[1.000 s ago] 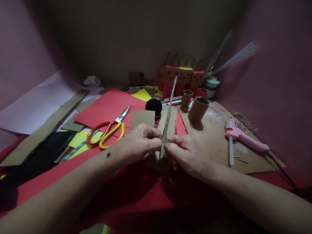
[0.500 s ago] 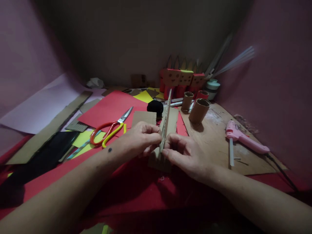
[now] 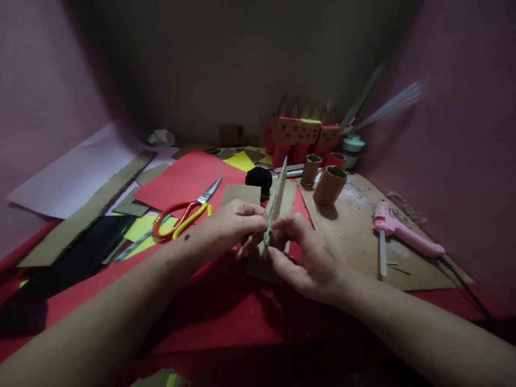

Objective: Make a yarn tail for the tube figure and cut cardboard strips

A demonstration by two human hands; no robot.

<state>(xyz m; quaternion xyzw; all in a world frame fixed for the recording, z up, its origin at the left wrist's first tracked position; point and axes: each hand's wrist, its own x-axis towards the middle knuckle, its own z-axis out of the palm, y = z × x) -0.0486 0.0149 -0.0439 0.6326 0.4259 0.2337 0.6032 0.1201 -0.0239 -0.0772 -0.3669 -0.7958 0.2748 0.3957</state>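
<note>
A piece of corrugated cardboard stands on edge between my hands, its ragged edge facing me. My left hand pinches its near end from the left. On the other side, my right hand has thumb and fingers closed at the same near end. Below it a flat cardboard strip lies on the red surface, partly covered by the upright piece and my hands. Just left of the upright piece are a cardboard square and a black rounded object. Scissors with red and yellow handles lie nearby.
On the right, a pink glue gun rests on a wooden board near cardboard tubes. Cardboard figures with drawn faces stand at the back. Red paper and a long cardboard strip lie left.
The view has shifted slightly. My right fingers have shifted and spread a little at the cardboard's near end, while my left hand keeps its pinch.
</note>
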